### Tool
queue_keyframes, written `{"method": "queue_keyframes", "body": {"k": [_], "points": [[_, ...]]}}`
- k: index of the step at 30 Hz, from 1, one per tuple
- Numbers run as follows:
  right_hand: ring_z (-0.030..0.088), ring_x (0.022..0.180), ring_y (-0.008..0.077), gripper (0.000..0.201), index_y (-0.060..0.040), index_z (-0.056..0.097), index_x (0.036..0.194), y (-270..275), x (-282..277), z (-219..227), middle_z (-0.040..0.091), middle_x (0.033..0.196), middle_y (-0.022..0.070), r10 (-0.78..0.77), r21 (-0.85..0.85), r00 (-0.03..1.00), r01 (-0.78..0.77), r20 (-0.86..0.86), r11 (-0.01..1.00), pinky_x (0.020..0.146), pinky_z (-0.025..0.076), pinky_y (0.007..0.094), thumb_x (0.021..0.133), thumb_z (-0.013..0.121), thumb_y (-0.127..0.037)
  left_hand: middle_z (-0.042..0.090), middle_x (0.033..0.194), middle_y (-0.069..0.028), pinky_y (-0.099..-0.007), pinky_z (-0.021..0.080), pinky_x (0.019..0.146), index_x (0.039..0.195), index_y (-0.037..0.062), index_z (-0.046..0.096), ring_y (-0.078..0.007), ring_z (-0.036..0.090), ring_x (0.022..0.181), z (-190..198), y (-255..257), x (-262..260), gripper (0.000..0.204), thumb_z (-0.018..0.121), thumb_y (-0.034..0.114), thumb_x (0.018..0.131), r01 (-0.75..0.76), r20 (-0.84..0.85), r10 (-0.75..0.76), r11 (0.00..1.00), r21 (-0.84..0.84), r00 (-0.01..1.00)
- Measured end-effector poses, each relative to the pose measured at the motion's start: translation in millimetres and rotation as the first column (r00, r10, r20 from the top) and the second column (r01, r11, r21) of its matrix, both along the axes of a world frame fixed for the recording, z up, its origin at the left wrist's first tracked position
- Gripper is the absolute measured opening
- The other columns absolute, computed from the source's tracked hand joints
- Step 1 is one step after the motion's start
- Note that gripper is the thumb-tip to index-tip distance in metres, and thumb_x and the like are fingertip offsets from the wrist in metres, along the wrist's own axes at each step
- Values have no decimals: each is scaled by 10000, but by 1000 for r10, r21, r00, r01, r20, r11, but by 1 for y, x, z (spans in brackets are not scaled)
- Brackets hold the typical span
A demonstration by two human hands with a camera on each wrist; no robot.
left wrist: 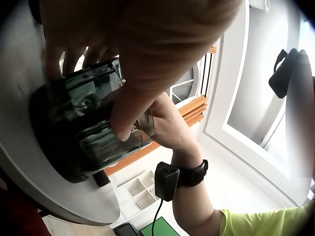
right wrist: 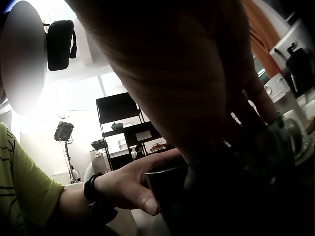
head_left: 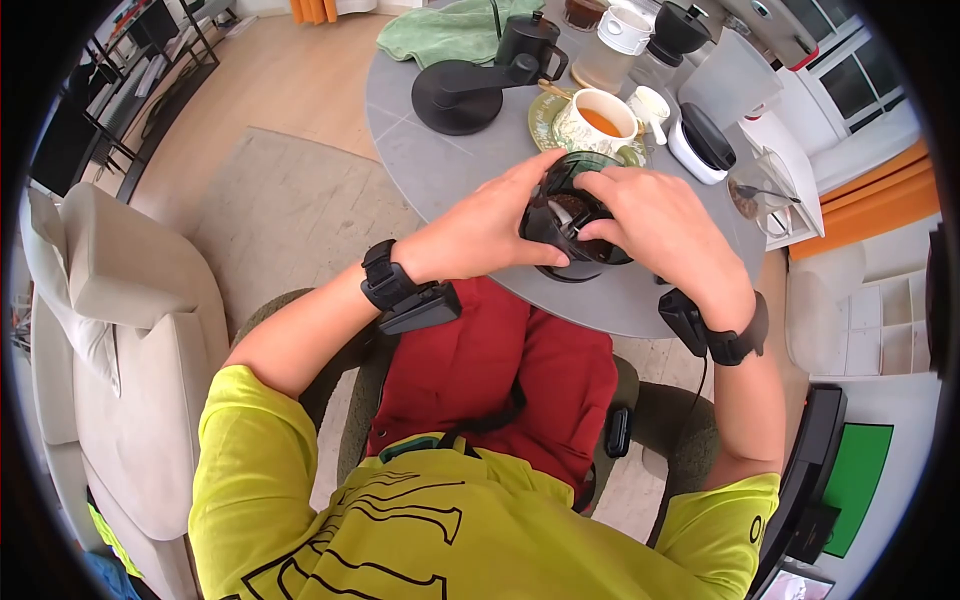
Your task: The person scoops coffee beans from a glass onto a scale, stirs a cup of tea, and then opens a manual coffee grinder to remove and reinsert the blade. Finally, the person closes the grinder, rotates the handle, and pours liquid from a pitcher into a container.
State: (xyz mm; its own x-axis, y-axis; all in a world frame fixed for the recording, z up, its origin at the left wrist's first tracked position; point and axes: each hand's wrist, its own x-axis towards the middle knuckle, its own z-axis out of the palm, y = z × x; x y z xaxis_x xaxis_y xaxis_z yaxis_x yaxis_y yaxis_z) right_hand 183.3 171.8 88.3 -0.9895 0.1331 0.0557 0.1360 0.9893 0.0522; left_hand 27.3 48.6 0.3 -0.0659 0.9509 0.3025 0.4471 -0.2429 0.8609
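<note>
Black plastic, a squat round container (head_left: 575, 235) near the front edge of the grey round bench (head_left: 440, 165), seen from the head camera with dark grounds showing in its open top. Left hand (head_left: 480, 230) curled round its left side, thumb along the near wall, fingers reaching over the rim. Right hand (head_left: 660, 230) draped over the right side, fingertips hooked on the rim and top edge (so clamped on the container from both sides). Behind it, a cup of tea (head_left: 600, 122) on a green saucer, a black kettle (head_left: 528, 45) beside a round black stand (head_left: 458, 98), a green cloth (head_left: 450, 32) at the far edge, a white jar (head_left: 700, 145) with a black lid to the right. Red trousers and a yellow shirt below the bench edge.

From the left wrist: container (left wrist: 83, 132) dark and glossy, ribbed on its side, sitting on the bench (left wrist: 19, 162). Left thumb (left wrist: 125, 113) pressed against its wall, other fingers curled over the top. Right hand (left wrist: 167, 123) touching the far side, black wrist strap below it.

From the right wrist: mostly the right hand (right wrist: 197, 73), very close and in shadow, fingers bent down over the container (right wrist: 206, 201). Left hand (right wrist: 133, 184) gripping the near wall, thumb flat on it. Kettle (right wrist: 300, 66) at the upper right.
</note>
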Motion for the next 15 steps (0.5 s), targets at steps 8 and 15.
{"method": "queue_keyframes", "body": {"k": [8,15], "points": [[631,781,316,167,-22,619,842,-1,-4,3,622,751,134,-79,40,992,76,94,996,639,490,407,767,692,-152,398,1417,-159,-400,385,1067,1466,56,214,-265,437,1284,0,0,-1,979,820,159,704,-20,-27,20,1000,2,999],[631,737,318,209,-13,610,826,0,-3,0,624,733,137,51,-28,999,-51,1,998,625,486,412,778,688,-201,407,1411,-158,-395,395,1053,1467,55,210,-273,444,1276,-5,2,-2,984,822,170,705,3,-6,-3,1000,14,1000]]}}
